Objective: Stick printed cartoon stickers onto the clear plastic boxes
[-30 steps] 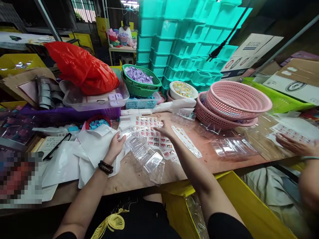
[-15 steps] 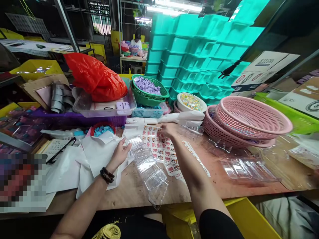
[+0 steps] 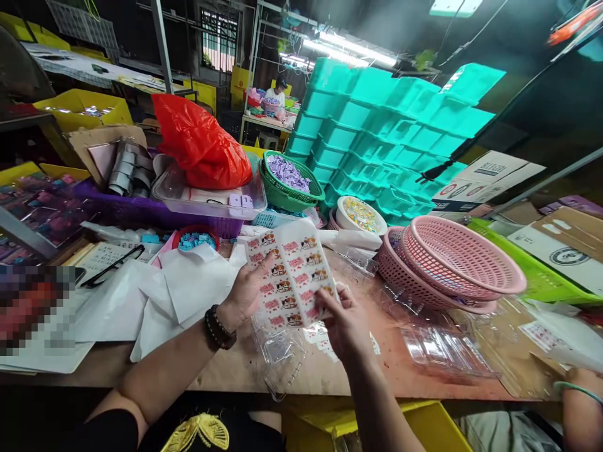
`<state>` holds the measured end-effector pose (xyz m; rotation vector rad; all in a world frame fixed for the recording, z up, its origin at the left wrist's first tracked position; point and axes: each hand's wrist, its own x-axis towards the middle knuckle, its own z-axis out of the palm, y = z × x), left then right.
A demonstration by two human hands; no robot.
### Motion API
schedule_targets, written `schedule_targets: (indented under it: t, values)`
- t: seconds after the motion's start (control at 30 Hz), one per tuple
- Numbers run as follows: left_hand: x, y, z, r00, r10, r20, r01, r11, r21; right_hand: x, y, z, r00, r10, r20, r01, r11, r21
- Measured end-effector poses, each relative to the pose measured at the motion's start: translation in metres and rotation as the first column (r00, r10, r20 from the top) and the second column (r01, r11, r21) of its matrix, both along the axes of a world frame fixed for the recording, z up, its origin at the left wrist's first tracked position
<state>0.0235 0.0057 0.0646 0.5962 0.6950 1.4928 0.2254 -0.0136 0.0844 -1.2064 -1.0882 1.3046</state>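
Observation:
Raised above the table is a sticker sheet [image 3: 294,263] printed with rows of orange-and-white cats and pink lettering. My left hand [image 3: 247,292] grips its left side, thumb on the front. The lower right edge is pinched between the thumb and fingers of my right hand [image 3: 346,314]. Beneath the sheet, clear plastic cases [image 3: 280,355] lie on the wooden table, partly hidden by it. More printed sheets [image 3: 323,339] show under my right hand. White backing paper [image 3: 200,285] lies crumpled left of my left hand.
Pink baskets [image 3: 464,251] and more clear cases [image 3: 445,351] lie to the right. A red basket of blue pieces [image 3: 195,240], a green basket of purple pieces [image 3: 292,182] and a white bowl [image 3: 360,216] stand behind. Another person's arm [image 3: 584,402] is at the right edge.
The sticker sheet has come up off the table into both hands. My left hand has moved right onto it, and my right hand has drawn back toward me. The view has shifted.

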Motion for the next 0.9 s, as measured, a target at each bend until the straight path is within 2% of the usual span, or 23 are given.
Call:
schedule_targets:
  t: [0.03, 0.1, 0.17, 0.2, 0.23, 0.3, 0.33, 0.4, 0.57, 0.73, 0.9]
  values:
    - [0.0, -0.003, 0.004, 1.0, -0.012, 0.017, 0.011, 1.0, 0.006, 0.002, -0.013, 0.002, 0.998, 0.024, 0.06, -0.023, 1.0, -0.005]
    - [-0.005, -0.016, 0.01, 0.993, -0.115, -0.016, 0.115, 0.993, -0.008, 0.01, -0.03, 0.012, 0.979, -0.047, 0.199, 0.026, 0.994, 0.106]
    - [-0.011, -0.035, 0.013, 0.937, -0.339, -0.079, 0.337, 0.94, -0.047, 0.016, -0.036, 0.028, 0.943, -0.173, 0.284, 0.092, 0.956, 0.278]
    - [-0.015, -0.045, 0.014, 0.888, -0.447, -0.106, 0.441, 0.894, -0.073, 0.016, -0.038, 0.037, 0.931, -0.173, 0.321, 0.069, 0.948, 0.311]
    - [-0.018, -0.056, 0.015, 0.838, -0.53, -0.13, 0.521, 0.848, -0.099, 0.015, -0.04, 0.044, 0.927, -0.099, 0.361, -0.009, 0.958, 0.286]
    - [-0.025, -0.073, 0.017, 0.772, -0.61, -0.177, 0.6, 0.792, -0.114, 0.007, -0.045, 0.056, 0.907, 0.195, 0.374, -0.251, 0.962, 0.107]
    - [-0.028, -0.079, 0.018, 0.76, -0.618, -0.201, 0.611, 0.785, -0.107, 0.002, -0.049, 0.059, 0.884, 0.327, 0.333, -0.352, 0.936, 0.016]
    - [-0.033, -0.088, 0.02, 0.754, -0.61, -0.244, 0.607, 0.789, -0.096, -0.009, -0.059, 0.061, 0.86, 0.452, 0.236, -0.447, 0.891, -0.08]
    - [-0.038, -0.098, 0.021, 0.769, -0.55, -0.326, 0.541, 0.831, -0.126, -0.027, -0.084, 0.053, 0.851, 0.515, 0.106, -0.501, 0.855, -0.131]
    - [-0.044, -0.104, 0.012, 0.72, -0.541, -0.435, 0.574, 0.816, -0.065, -0.034, -0.089, 0.036, 0.817, 0.57, -0.09, -0.576, 0.795, -0.19]
    - [-0.051, -0.107, -0.001, 0.722, -0.465, -0.512, 0.575, 0.815, 0.071, -0.038, -0.089, 0.021, 0.783, 0.604, -0.149, -0.619, 0.733, -0.281]
